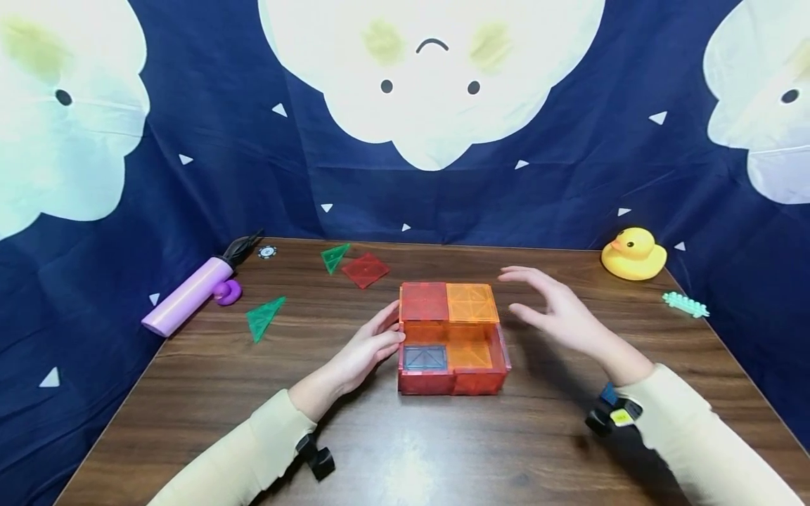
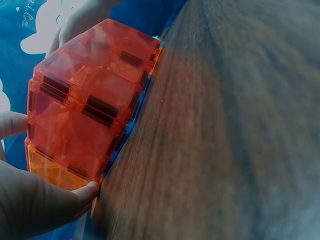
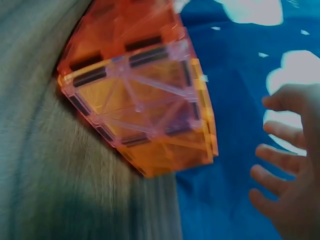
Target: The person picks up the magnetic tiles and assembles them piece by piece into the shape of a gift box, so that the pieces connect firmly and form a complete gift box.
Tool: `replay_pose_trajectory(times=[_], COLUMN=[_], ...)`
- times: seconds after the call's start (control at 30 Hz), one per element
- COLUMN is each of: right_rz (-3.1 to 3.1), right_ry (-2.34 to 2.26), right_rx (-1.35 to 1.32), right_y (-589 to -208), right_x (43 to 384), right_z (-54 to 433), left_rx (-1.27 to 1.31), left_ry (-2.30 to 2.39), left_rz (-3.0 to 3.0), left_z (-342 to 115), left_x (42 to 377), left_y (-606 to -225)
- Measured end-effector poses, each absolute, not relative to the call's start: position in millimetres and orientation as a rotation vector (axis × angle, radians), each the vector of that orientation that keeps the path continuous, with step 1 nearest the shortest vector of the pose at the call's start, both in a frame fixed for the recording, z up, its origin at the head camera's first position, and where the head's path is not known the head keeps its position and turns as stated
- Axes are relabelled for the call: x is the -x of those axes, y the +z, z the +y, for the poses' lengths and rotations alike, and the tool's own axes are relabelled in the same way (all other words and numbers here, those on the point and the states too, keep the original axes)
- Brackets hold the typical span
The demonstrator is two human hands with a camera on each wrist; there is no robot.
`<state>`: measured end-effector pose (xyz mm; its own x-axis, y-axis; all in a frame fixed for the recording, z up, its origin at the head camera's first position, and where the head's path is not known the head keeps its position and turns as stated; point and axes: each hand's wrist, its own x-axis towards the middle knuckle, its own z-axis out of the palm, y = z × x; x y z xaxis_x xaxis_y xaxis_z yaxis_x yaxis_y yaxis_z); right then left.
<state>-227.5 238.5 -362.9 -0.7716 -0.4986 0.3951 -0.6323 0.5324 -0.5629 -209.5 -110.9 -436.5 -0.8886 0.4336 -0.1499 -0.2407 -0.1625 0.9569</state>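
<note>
A box of translucent magnetic tiles (image 1: 424,383) stands on the table, its front red and the rear of its top covered by a red tile (image 1: 425,302) and an orange tile (image 1: 472,303). Through the open front part, a grey-blue tile (image 1: 425,358) shows inside. My left hand (image 1: 363,351) touches the box's left side; its thumb (image 2: 82,195) rests at a lower corner in the left wrist view. To the right of the box, apart from it, my right hand (image 1: 563,313) hovers with spread fingers and holds nothing.
Green triangle tiles (image 1: 264,318) and a red square tile (image 1: 365,270) lie at the back left, near a lilac pump (image 1: 188,296), a small purple duck (image 1: 228,292) and a poker chip (image 1: 267,251). A yellow duck (image 1: 635,254) and a mint-green bumpy toy (image 1: 686,304) sit at right.
</note>
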Motion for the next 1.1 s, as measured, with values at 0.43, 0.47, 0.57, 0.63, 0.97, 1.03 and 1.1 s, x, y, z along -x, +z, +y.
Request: replay_pose_trajectory(times=[0.43, 0.47, 0.57, 0.63, 0.97, 1.03, 1.1], right_rz=[-2.717, -2.728, -2.774, -2.805, -2.990, -2.993, -2.981], right_ry=[0.970, 0.954, 0.930, 0.924, 0.798, 0.787, 0.777], right_rx=[-0.401, -0.387, -0.320, -0.282, -0.183, -0.197, -0.224], right_y=[-381.9, -385.5, -396.7, -404.0, -434.9, -438.1, -440.4], right_x=[152.2, 148.5, 136.7, 128.9, 103.7, 103.3, 103.8], right_z=[337.3, 344.1, 362.6, 372.7, 393.1, 392.4, 391.1], left_rx=[-0.219, -0.221, -0.202, -0.206, -0.169, -0.154, -0.132], left_ry=[2.084, 2.083, 2.077, 2.074, 2.073, 2.064, 2.049], left_rz=[1.689, 1.692, 1.690, 1.694, 1.764, 1.794, 1.825], left_z=[-115.6, -115.8, -115.4, -114.8, -111.8, -110.6, -108.8], left_x=[207.4, 207.5, 207.6, 208.0, 214.8, 217.0, 219.4], left_y=[-433.8, -433.9, -433.6, -433.4, -430.8, -430.0, -429.8])
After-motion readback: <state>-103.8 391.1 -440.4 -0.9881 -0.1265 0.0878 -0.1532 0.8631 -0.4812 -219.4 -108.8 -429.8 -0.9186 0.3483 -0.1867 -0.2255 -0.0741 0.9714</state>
